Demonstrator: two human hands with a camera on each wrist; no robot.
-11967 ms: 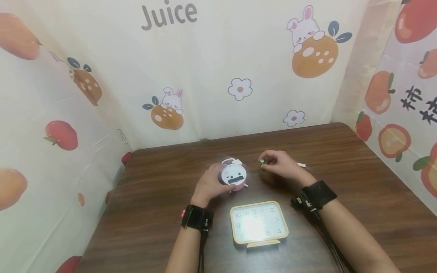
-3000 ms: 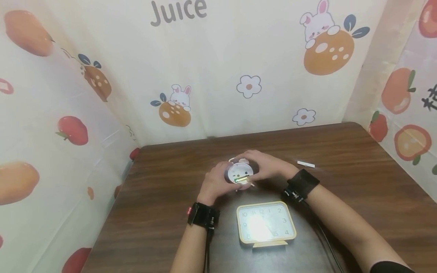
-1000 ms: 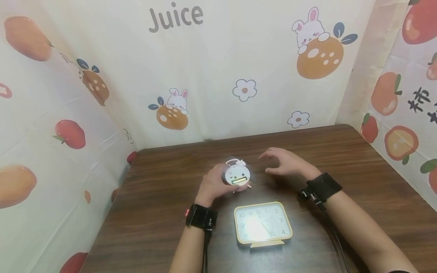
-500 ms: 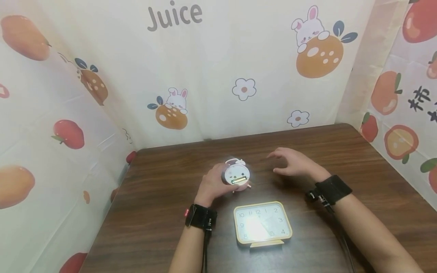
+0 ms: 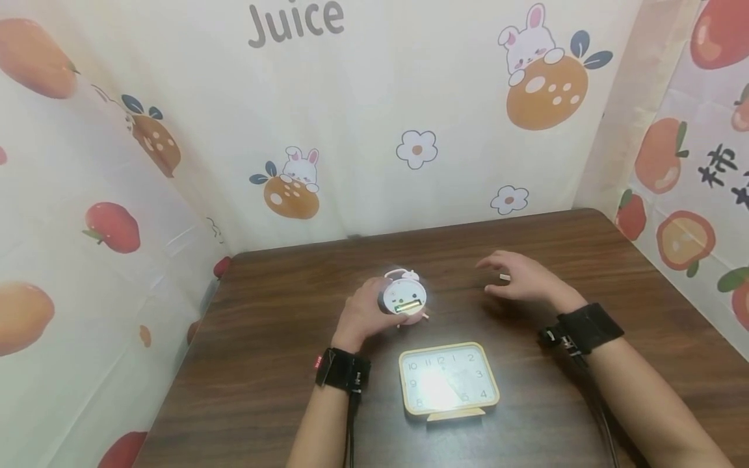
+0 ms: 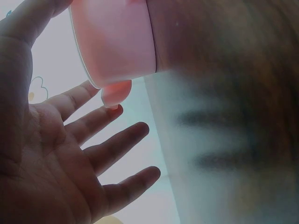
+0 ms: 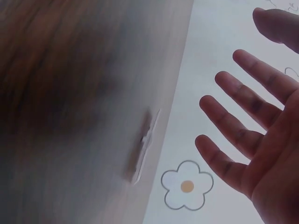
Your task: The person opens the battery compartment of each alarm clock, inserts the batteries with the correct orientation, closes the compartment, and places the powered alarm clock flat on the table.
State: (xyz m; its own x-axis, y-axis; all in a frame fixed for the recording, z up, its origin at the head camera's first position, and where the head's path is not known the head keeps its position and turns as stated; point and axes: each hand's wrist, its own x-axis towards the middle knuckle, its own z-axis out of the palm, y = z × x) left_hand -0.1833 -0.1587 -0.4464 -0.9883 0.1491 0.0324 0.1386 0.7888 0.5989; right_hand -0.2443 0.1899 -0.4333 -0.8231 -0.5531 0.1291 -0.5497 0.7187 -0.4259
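Observation:
A small pink-and-white twin-bell alarm clock [image 5: 411,290] has its back turned up, and a green-and-gold battery [image 5: 407,306] lies in the slot there. My left hand [image 5: 364,313] holds the clock from the left side, thumb along its lower edge. In the left wrist view the pink casing [image 6: 114,42] sits by the thumb, with the fingers spread under a bell. To the right, my right hand [image 5: 526,278] hovers with fingers spread and nothing in them. Beyond its fingers, in the right wrist view, a thin white battery cover [image 7: 146,147] lies on the table.
A yellow-framed rectangular clock [image 5: 449,380] lies face up nearer to me on the brown wooden table [image 5: 263,364]. Cables run from both wrist straps. A fruit-printed curtain [image 5: 363,97] stands behind the table and on both sides.
Twelve seconds ago my right hand held the battery and the slot was dark. Later that hand was at the clock; it has since moved right to the cover. My left hand keeps its hold.

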